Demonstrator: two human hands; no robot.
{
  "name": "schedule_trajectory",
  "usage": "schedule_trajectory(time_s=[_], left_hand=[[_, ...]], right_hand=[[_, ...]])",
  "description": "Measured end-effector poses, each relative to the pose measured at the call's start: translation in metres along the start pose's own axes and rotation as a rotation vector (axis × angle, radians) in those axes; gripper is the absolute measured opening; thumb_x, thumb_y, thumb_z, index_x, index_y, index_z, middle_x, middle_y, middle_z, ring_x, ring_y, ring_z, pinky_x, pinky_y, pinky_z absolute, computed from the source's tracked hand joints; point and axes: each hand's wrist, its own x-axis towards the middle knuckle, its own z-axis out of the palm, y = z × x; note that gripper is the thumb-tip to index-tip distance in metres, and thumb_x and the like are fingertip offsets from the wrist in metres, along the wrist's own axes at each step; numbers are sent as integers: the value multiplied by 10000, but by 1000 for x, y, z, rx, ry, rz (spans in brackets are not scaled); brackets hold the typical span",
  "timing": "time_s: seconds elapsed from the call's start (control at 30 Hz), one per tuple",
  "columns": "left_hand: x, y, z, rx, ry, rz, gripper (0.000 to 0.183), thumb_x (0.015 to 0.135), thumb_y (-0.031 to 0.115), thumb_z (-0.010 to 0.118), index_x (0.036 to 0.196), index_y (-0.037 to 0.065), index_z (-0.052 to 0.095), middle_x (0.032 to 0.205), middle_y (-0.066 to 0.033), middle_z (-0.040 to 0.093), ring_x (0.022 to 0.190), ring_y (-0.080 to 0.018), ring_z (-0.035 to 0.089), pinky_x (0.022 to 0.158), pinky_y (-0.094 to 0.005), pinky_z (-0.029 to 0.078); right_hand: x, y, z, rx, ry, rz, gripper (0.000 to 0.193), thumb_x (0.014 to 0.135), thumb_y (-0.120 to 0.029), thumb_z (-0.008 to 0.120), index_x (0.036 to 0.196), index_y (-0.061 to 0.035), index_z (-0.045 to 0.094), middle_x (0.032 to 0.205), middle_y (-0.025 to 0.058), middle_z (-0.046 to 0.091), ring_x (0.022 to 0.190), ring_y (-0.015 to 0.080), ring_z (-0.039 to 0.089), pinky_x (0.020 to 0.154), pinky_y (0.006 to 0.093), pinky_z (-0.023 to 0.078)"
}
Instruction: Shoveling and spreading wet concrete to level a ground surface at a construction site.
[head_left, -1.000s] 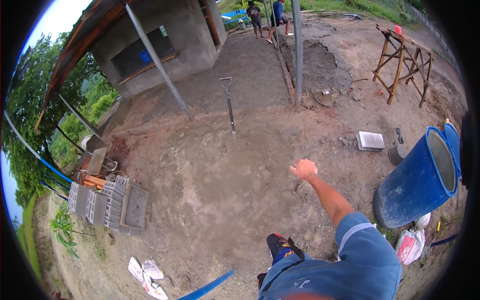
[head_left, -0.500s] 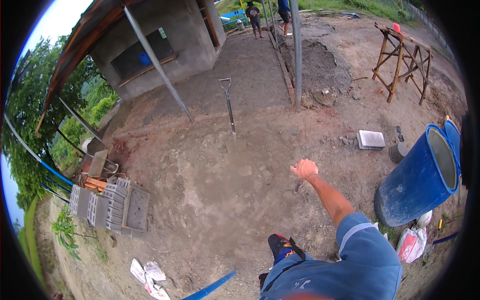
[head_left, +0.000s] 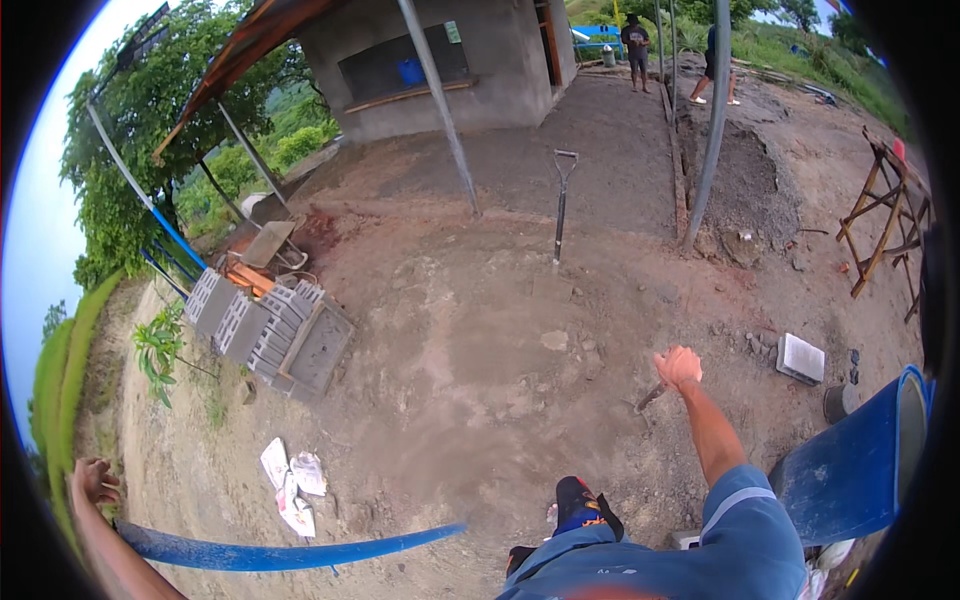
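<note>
Out to the lower right, my right hand (head_left: 678,368) is closed, and a short, dark, narrow hand tool (head_left: 651,397) juts from it toward the ground. The tool's exact kind is hard to make out. Far to the left, my left hand (head_left: 95,480) is raised with loosely bent fingers and nothing visible in it. Before me spreads a flat patch of wet grey mortar (head_left: 500,345) on the dirt. A shovel (head_left: 561,210) with a D-shaped handle stands upright at its far side.
Grey hollow blocks (head_left: 270,325) are stacked left, with white sacks (head_left: 292,485) nearer me. A long blue pipe (head_left: 300,552) crosses the lower left. Right are a concrete block (head_left: 801,358), a bucket (head_left: 840,402), a blue barrel (head_left: 840,470) and a wooden trestle (head_left: 885,215). Two people stand far back.
My view has swung left, shifting the scene rightward. My left hand has come into view at the left. My right hand stays closed, with the tool's dark end showing more clearly.
</note>
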Motion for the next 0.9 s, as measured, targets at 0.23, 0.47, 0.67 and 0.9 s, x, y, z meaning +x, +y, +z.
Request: schedule_trajectory(time_s=[0.23, 0.47, 0.67, 0.9], left_hand=[[-48, 18, 4, 49, 23, -65, 299, 832, 166, 471, 1071, -12, 503, 732, -162, 619, 467, -250, 584, 420, -365, 478], [-89, 67, 24, 103, 58, -76, 351, 869, 214, 493, 1149, 2, 517, 794, -125, 643, 516, -207, 605, 477, -352, 516], [-92, 75, 21, 147, 71, -59, 332, 876, 203, 485, 1127, -12, 511, 791, -115, 638, 512, -200, 604, 464, -343, 504], [-15, -11, -18, -1, -22, -48, 282, 842, 173, 430, 1061, -4, 451, 680, -167, 580, 428, -254, 554, 364, -373, 432]], right_hand=[[0, -12, 3, 46, 47, -22, 408, 722, -380, 541, 937, -52, 654, 886, 179, 655, 869, 341, 627, 791, 408, 490], [-1, 1, 5, 10, 87, -89, 500, 730, -450, 534, 942, -8, 635, 898, 223, 638, 869, 373, 618, 773, 443, 487], [8, 7, 15, -75, 111, -82, 543, 750, -487, 527, 990, -7, 613, 914, 221, 633, 896, 373, 608, 772, 448, 482], [1, -15, 8, 93, 17, -20, 423, 733, -417, 538, 818, -17, 646, 710, 167, 652, 767, 357, 640, 735, 421, 508]])
